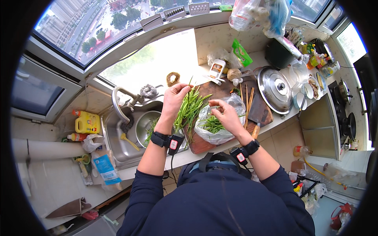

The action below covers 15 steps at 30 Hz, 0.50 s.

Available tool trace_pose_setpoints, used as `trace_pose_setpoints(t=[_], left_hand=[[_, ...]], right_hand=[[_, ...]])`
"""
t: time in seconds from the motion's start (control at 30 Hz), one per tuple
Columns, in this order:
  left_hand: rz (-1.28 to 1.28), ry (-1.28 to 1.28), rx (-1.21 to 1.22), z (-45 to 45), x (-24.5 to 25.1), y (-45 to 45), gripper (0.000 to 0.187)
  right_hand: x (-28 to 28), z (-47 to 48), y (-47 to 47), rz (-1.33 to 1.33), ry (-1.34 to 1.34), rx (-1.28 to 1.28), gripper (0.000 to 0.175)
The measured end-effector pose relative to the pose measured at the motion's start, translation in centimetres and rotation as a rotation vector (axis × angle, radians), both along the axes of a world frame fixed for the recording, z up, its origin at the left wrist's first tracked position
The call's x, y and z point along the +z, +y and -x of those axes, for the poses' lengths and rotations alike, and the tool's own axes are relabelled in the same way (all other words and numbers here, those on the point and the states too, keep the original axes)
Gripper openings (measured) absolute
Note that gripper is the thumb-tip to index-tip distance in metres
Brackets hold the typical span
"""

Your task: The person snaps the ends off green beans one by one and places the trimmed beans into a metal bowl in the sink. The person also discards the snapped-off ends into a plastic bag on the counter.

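Observation:
My left hand (176,96) is over the left edge of a pile of long green stalks (192,107), its thumb and forefinger pinched on a thin green stalk. The pile lies on a wooden cutting board (200,146) beside the sink. Above a clear plastic bag (223,138) on the board, my right hand (226,115) has its fingers curled and apart, with nothing plainly held. Short green pieces (213,124) fill the bag. Both wrists wear black straps with small devices.
Left of the board is a steel sink (115,153) with a metal bowl (141,125) under the faucet (119,104). A cleaver (256,129), wooden chopsticks (250,101) and a large pot lid (274,90) lie to the right. Plastic bags (260,14) hang above the back counter.

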State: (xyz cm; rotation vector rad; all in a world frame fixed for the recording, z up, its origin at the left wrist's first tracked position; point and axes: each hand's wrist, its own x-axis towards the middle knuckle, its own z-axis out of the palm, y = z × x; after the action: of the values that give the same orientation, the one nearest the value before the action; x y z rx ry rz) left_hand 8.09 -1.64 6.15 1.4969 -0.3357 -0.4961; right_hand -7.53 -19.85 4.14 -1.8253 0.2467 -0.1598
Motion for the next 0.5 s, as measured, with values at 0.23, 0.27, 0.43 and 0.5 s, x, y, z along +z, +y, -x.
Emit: trace_pose_setpoints(t=[0.23, 0.27, 0.43, 0.5], left_hand=[[0.136, 0.151, -0.085, 3.1, 4.4, -0.1, 0.018], [0.160, 0.140, -0.109, 3.4, 4.6, -0.1, 0.017], [0.078, 0.086, -0.057, 3.9, 4.1, 0.5, 0.026], [-0.068, -0.053, -0.034, 4.1, 3.4, 1.0, 0.031]], right_hand=[[2.0, -3.7, 3.0, -0.175, -0.066, 0.040, 0.034], [2.1, -4.1, 3.3, -0.122, -0.070, 0.056, 0.032], [2.5, -3.6, 3.5, -0.426, -0.075, 0.056, 0.015], [2.6, -3.1, 3.0, -0.625, -0.079, 0.033, 0.014]])
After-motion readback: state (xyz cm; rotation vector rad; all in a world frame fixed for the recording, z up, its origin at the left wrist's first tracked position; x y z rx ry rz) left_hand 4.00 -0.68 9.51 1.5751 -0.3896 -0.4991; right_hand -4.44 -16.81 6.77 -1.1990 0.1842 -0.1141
